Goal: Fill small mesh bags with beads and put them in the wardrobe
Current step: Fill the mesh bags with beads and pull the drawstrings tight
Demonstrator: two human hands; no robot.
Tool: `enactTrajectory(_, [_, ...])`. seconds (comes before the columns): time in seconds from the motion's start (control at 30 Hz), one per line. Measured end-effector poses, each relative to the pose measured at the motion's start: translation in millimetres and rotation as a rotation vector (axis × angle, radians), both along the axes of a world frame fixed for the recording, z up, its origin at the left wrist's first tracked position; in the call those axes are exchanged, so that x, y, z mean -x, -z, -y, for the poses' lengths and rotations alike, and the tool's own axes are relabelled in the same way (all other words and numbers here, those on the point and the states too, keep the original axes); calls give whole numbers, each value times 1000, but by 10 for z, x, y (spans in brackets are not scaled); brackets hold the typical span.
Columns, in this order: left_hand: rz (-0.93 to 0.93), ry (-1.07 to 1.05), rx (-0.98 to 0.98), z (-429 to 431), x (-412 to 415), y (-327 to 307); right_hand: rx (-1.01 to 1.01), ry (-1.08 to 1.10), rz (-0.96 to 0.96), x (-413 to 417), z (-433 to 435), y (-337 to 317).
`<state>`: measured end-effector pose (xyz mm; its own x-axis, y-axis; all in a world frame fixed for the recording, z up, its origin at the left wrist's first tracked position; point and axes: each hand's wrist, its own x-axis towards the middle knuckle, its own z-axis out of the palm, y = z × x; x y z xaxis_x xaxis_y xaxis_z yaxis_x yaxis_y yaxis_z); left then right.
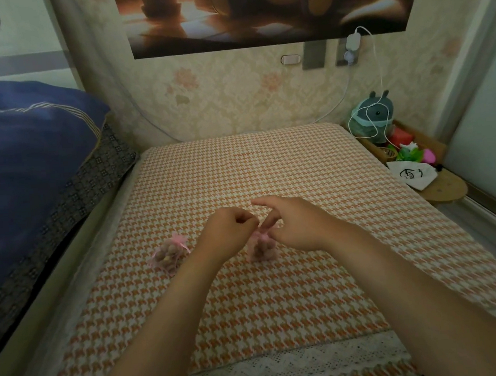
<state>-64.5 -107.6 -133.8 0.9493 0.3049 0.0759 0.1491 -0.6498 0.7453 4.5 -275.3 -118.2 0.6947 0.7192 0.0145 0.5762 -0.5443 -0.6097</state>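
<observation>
Item under inspection: a small pink mesh bag (260, 248), centre of the frame, resting on the houndstooth cloth (279, 304) and bulging with brownish beads (262, 252).

My right hand (293, 227) is on it. The lower fingers and thumb close on the gathered neck, and the forefinger points straight out toward the upper left. My left hand (229, 229) sits just left of the neck with fingers curled in tight. The drawstring ribbon (259, 235) is too fine to trace, so I cannot tell whether that hand holds it or nothing.

A second mesh bag (170, 253), filled and with its neck gathered, lies left of my left wrist, apart from the first.

Handling assessment: the bag looks light, soft and shapeless, so the beads will likely shift and sag when it is lifted. The mesh looks thin and likely to snag. Best hold is judged to be the cinched neck — not the belly, which would squash and might spill if the closure is loose.
</observation>
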Motion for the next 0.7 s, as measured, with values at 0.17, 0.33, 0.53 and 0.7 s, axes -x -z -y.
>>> enactTrajectory(0.17, [9,-59,8,10,-21,26,-228,77,-98,-122,61,47])
enactTrajectory(0.33, [-30,-11,35,93,-134,-6,-94,408,192,-405,309,109])
enactTrajectory(0.53, [-111,51,17,110,-288,-30,243,441,157,-608,429,413])
enactTrajectory(0.7, [-72,83,45,92,-329,-33,239,419,156,-757,341,541])
